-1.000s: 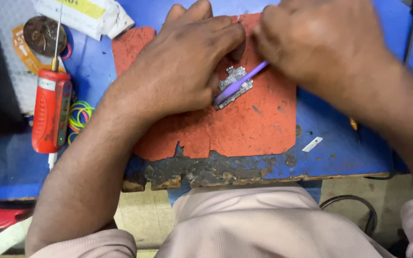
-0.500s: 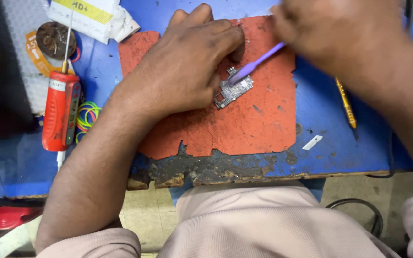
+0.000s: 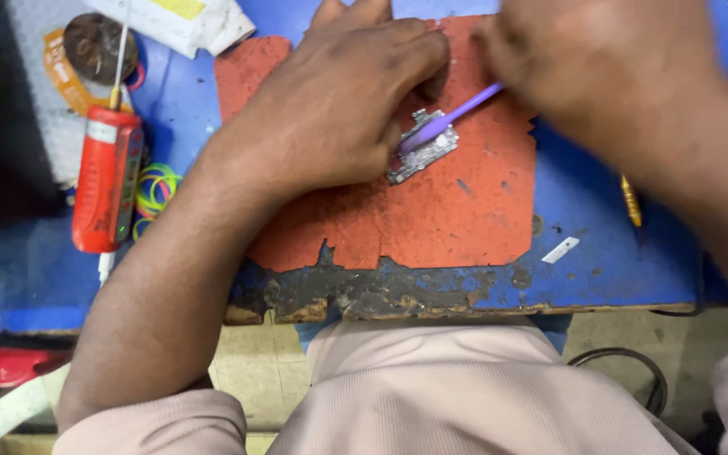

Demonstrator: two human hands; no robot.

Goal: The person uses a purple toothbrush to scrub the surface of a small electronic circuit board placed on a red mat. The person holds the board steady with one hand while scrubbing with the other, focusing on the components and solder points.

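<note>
The left hand (image 3: 343, 109) lies flat, fingers together, pinning a small metal part (image 3: 422, 153) at its fingertips; the right hand (image 3: 608, 59) (blurred) pinches a purple tool (image 3: 457, 115) touching it.

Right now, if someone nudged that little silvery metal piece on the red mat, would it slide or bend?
The small flat silvery metal piece looks thin and rigid, so it would probably not bend. It seems light; the left hand pins it, suggesting it would skid under the purple-handled tool.
</note>
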